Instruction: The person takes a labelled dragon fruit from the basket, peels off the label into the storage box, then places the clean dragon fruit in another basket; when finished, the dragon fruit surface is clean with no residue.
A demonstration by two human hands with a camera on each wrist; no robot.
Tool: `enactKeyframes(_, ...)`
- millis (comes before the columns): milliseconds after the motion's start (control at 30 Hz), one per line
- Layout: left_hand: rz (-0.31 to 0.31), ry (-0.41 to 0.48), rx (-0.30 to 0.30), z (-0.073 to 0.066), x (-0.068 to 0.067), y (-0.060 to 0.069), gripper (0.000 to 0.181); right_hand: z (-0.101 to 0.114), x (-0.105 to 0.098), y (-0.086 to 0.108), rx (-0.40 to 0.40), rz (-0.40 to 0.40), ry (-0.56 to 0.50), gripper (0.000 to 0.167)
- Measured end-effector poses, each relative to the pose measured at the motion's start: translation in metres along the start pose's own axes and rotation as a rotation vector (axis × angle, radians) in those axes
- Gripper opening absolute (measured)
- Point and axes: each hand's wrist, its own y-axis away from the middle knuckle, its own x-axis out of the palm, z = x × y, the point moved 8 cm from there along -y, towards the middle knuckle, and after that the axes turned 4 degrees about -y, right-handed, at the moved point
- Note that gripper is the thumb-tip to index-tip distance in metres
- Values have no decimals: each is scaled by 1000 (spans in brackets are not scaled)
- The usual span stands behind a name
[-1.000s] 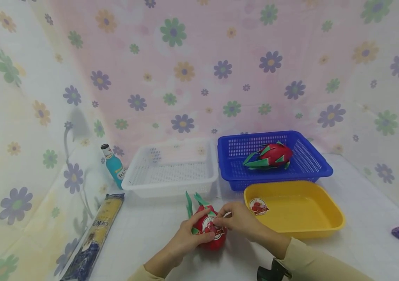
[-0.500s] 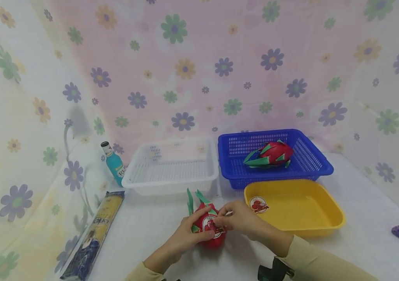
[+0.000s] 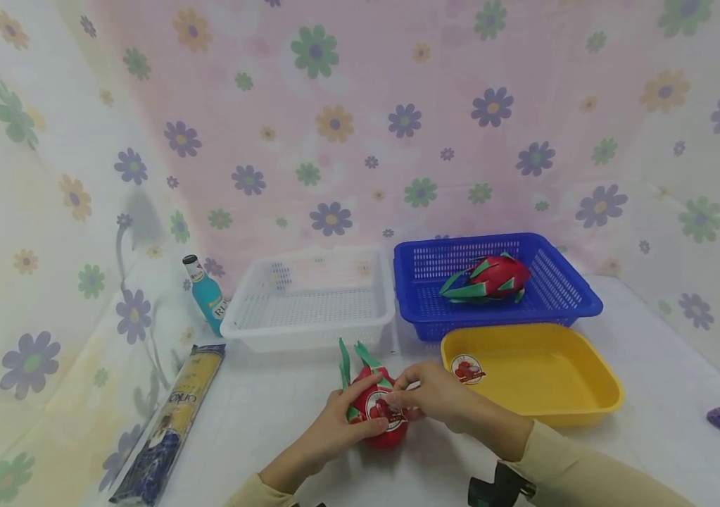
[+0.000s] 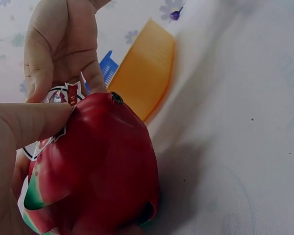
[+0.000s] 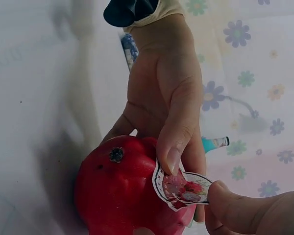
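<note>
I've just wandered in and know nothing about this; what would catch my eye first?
Probably the shiny red dragon fruit low in the middle, where the left hand holds it and the right hand pinches the edge of its picture sticker. Next, the vivid blue basket at the back right, with a second dragon fruit inside, and the bright yellow tray in front of it.

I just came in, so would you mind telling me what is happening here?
A person's left hand holds a red dragon fruit, its thumb on a sticker whose edge the right hand pinches. Whether the sticker is going on or coming off, I cannot tell. Another dragon fruit lies in the blue basket, and a second sticker sits on the yellow tray.
</note>
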Motion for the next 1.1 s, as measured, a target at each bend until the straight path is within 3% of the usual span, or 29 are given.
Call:
enactKeyframes(867, 2, -54, 56, -2, -4, -5, 66, 4, 2, 2, 5, 119, -119, 16)
enactKeyframes(1100, 26, -74, 57, 0, -5, -7, 67, 6, 3, 2, -17, 220, -148, 13)
